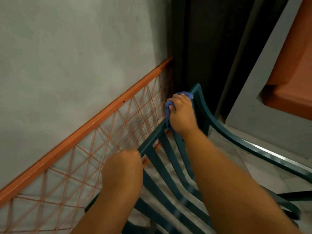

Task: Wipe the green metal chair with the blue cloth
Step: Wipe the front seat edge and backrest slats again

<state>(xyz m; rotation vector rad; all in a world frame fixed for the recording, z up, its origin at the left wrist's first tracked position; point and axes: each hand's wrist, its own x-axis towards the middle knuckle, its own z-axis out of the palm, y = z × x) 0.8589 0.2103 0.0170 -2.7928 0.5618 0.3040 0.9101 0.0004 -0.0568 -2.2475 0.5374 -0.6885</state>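
Right hand [182, 114] grips blue cloth [168, 114] on green chair [168, 166] — left fingers' state unclear.

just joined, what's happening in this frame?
A person is wiping a green metal chair. The right hand holds a bunched blue cloth against the chair's top rail near its corner. The left hand is blurred, at the same rail further along; its grip can't be made out. An orange lattice railing stands against the grey wall just behind.
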